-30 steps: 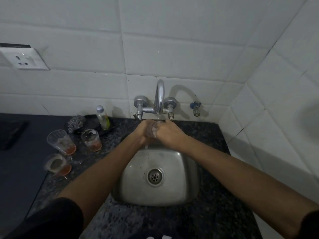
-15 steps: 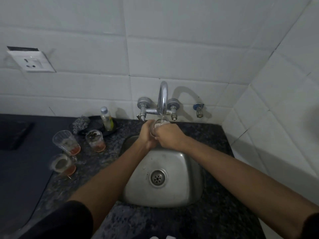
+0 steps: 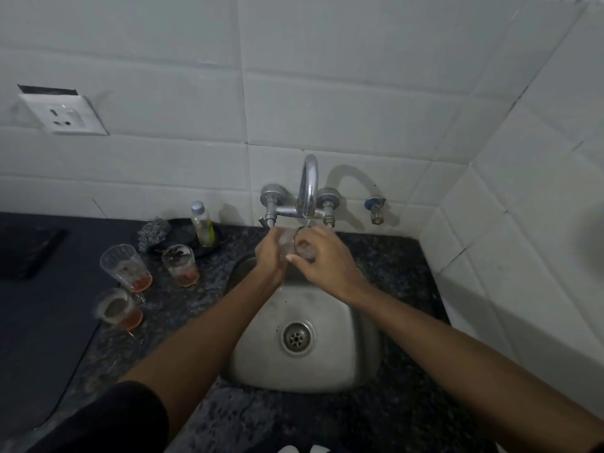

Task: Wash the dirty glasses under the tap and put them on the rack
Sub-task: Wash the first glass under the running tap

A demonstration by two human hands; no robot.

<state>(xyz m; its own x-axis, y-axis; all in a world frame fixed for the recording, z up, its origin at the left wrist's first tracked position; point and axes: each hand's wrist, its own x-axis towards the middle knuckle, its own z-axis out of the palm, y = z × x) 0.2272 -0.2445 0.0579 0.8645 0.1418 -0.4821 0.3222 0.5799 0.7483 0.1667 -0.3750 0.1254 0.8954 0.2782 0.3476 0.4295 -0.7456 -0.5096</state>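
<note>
Head view, hands: my left hand (image 3: 273, 255) and my right hand (image 3: 322, 256) meet just above centre of the frame, both wrapped around one clear glass (image 3: 292, 243) held between them.
Left hand: fingers curl round the glass from the left side.
Right hand: fingers curl round the glass's rim end from the right; the mouth of the glass shows beside my thumb.
Glass in hand: it lies roughly sideways right under the spout of the chrome tap (image 3: 309, 188), and a thin stream of water (image 3: 306, 221) falls onto it.
Sink: the steel sink (image 3: 359, 354) sits below my hands at lower centre, its round drain (image 3: 296, 337) in the middle of the basin.
Dirty glasses: three stand on the speckled counter (image 3: 392, 403) at left of the frame, well apart from the sink: a tall one (image 3: 125, 268), a short one (image 3: 180, 264) just right of it, and a third (image 3: 118, 310) nearer to me, blurred. All hold orange-brown dregs.
Behind them: a small bottle (image 3: 202, 223) stands on a dark dish (image 3: 183, 230) next to a steel scrubber (image 3: 152, 233), by the tiled wall.
Wall: a white socket (image 3: 63, 114) at upper left; a small valve (image 3: 376, 209) right of the tap.
Sleeve: a black sleeve (image 3: 108, 420) at lower left.
</note>
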